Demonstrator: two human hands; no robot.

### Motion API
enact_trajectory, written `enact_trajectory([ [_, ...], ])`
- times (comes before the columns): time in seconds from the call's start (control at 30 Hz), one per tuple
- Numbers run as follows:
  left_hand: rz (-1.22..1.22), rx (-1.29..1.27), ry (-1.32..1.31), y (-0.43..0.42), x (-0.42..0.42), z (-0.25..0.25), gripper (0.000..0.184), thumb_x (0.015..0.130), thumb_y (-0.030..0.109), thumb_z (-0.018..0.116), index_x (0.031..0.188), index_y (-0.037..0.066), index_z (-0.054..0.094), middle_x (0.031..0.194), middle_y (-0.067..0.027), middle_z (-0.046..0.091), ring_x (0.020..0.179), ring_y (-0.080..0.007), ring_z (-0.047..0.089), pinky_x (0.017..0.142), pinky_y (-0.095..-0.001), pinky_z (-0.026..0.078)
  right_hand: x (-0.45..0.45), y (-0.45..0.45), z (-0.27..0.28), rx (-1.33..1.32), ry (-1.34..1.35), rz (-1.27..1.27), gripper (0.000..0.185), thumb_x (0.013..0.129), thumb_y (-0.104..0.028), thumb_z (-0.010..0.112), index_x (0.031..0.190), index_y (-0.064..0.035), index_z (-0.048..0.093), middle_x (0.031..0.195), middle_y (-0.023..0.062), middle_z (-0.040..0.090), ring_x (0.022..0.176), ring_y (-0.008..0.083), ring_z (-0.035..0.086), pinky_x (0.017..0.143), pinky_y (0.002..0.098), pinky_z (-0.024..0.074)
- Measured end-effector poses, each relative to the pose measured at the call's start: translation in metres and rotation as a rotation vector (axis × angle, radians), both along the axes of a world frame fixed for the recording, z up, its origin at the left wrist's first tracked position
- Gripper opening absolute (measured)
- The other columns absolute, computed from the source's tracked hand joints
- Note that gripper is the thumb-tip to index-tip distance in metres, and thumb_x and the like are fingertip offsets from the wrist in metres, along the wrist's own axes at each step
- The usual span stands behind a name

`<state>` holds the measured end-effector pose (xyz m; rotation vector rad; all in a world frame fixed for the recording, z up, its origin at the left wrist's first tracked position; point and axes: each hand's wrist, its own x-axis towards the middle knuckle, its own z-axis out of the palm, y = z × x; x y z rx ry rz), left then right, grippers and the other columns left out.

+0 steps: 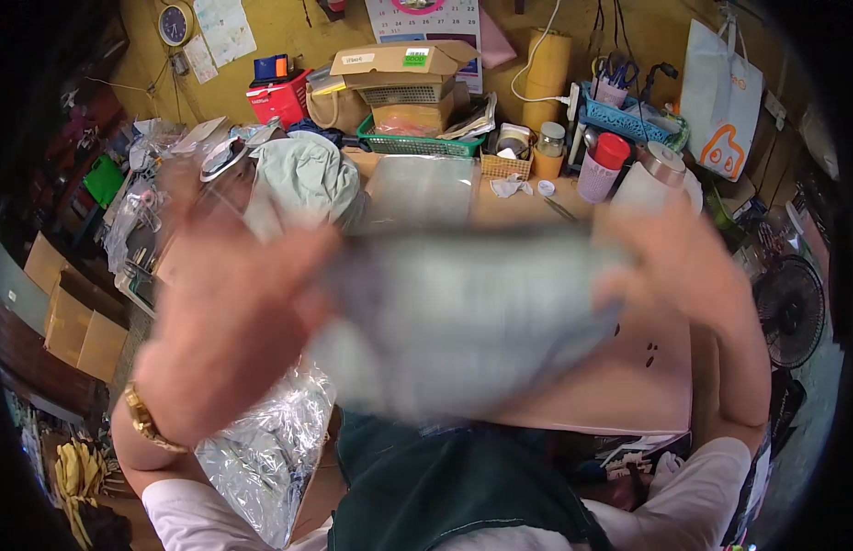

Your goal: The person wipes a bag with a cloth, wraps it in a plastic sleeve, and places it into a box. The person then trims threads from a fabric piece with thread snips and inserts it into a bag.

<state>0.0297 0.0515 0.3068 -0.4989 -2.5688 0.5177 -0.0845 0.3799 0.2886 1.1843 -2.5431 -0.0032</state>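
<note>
A pale grey-green piece of cloth [472, 321], smeared by motion, hangs stretched between my hands, close to the camera. Its upper edge looks dark; what kind of garment or item it is, I cannot tell. My left hand [233, 312], with a gold band on the wrist, grips the cloth's left end between thumb and fingers. At the opposite end, my right hand [674, 262] pinches the upper right corner. Behind my left hand, a heap of similar pale green cloth [307, 170] lies on the table beside an iron-like white object [224, 158].
Cardboard covers the table [647, 376]. Along the back stand a green basket [417, 144], a pink cup with a red lid [603, 165] and a flask [663, 165]. Clear plastic wrapping [261, 450] lies at the near left. A fan [789, 298] stands at the right.
</note>
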Motion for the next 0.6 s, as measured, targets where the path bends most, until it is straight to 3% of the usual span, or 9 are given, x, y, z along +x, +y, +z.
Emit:
enact_trajectory([
  [0.07, 0.068, 0.128, 0.028, -0.026, -0.034, 0.005, 0.032, 0.082, 0.026, 0.069, 0.11, 0.014, 0.06, 0.078, -0.007, 0.063, 0.082, -0.0246, 0.064, 0.085, -0.0366, 0.045, -0.007, -0.019, 0.017, -0.232, 0.414, -0.083, 0.045, 0.082, -0.047, 0.067, 0.098, -0.005, 0.069, 0.091, 0.0169, 0.069, 0.09, 0.0322, 0.064, 0.085, 0.0396, 0.0486],
  [0.13, 0.193, -0.087, -0.321, -0.008, -0.034, -0.003, 0.037, 0.081, 0.027, 0.069, 0.114, 0.01, 0.061, 0.091, -0.0108, 0.07, 0.086, -0.0248, 0.069, 0.07, -0.0363, 0.055, -0.007, -0.035, 0.025, 0.271, -0.546, -0.39, 0.056, 0.082, -0.052, 0.065, 0.098, 0.0016, 0.069, 0.089, 0.0199, 0.069, 0.09, 0.0343, 0.066, 0.082, 0.0435, 0.0505],
  [0.17, 0.13, -0.311, -0.987, -0.017, -0.045, -0.021, 0.043, 0.079, 0.033, 0.071, 0.112, 0.007, 0.063, 0.095, -0.0118, 0.07, 0.091, -0.0267, 0.069, 0.071, -0.0378, 0.054, -0.044, -0.022, -0.015, 0.599, -1.059, 0.01, 0.058, 0.089, -0.054, 0.055, 0.097, 0.0021, 0.07, 0.098, 0.0215, 0.069, 0.092, 0.035, 0.065, 0.084, 0.044, 0.0496],
  [0.2, -0.268, -0.023, -1.391, -0.027, -0.052, -0.042, 0.044, 0.077, 0.037, 0.074, 0.107, 0.007, 0.065, 0.096, -0.0131, 0.069, 0.092, -0.0299, 0.068, 0.074, -0.0392, 0.053, -0.045, -0.018, -0.029, 0.592, -1.06, 0.009, 0.058, 0.089, -0.054, 0.055, 0.097, 0.0021, 0.07, 0.098, 0.0215, 0.069, 0.092, 0.035, 0.065, 0.084, 0.044, 0.0496],
  [0.27, -0.041, -0.034, -0.895, -0.021, -0.029, -0.028, 0.052, 0.075, 0.036, 0.076, 0.116, 0.008, 0.062, 0.093, -0.0151, 0.069, 0.092, -0.03, 0.067, 0.077, -0.0388, 0.052, -0.044, -0.011, -0.04, 0.375, -0.938, -0.037, 0.065, 0.092, -0.059, 0.046, 0.101, 0.0019, 0.068, 0.097, 0.0208, 0.068, 0.09, 0.0364, 0.064, 0.082, 0.0439, 0.0492],
  [0.33, 0.251, 0.217, -0.402, -0.023, -0.027, -0.02, 0.063, 0.07, 0.031, 0.08, 0.124, 0.009, 0.057, 0.095, -0.0144, 0.067, 0.086, -0.0302, 0.065, 0.077, -0.0401, 0.049, -0.05, 0.001, -0.038, -0.192, -0.292, 0.088, 0.042, 0.087, -0.036, 0.065, 0.109, -0.001, 0.063, 0.09, 0.0166, 0.066, 0.088, 0.0339, 0.062, 0.081, 0.0436, 0.0457],
  [0.37, 0.082, 0.103, -0.028, -0.023, -0.022, -0.019, 0.067, 0.069, 0.024, 0.081, 0.128, 0.009, 0.053, 0.099, -0.0113, 0.066, 0.078, -0.0296, 0.064, 0.073, -0.0409, 0.048, -0.041, 0.001, -0.037, -0.209, -0.092, 0.089, 0.039, 0.085, -0.031, 0.068, 0.109, -0.0012, 0.063, 0.092, 0.0152, 0.066, 0.09, 0.0316, 0.061, 0.084, 0.042, 0.0429],
  [0.43, 0.223, 0.107, -0.174, -0.012, -0.004, -0.014, 0.073, 0.067, 0.021, 0.081, 0.132, 0.011, 0.051, 0.115, -0.0119, 0.064, 0.092, -0.0324, 0.062, 0.078, -0.041, 0.047, -0.018, -0.004, -0.041, -0.224, 0.119, 0.091, 0.037, 0.082, -0.026, 0.07, 0.109, -0.0014, 0.063, 0.094, 0.0139, 0.066, 0.092, 0.0294, 0.061, 0.088, 0.0404, 0.0402],
  [0.6, 0.209, 0.086, -0.429, -0.009, 0.003, -0.077, 0.063, 0.079, 0.034, 0.073, 0.133, 0.009, 0.052, 0.1, -0.0089, 0.065, 0.078, -0.026, 0.067, 0.067, -0.04, 0.049, -0.005, -0.013, -0.089, -0.116, -0.389, 0.023, 0.041, 0.084, -0.03, 0.069, 0.112, -0.0008, 0.063, 0.098, 0.0136, 0.066, 0.096, 0.0278, 0.061, 0.093, 0.042, 0.0351],
])
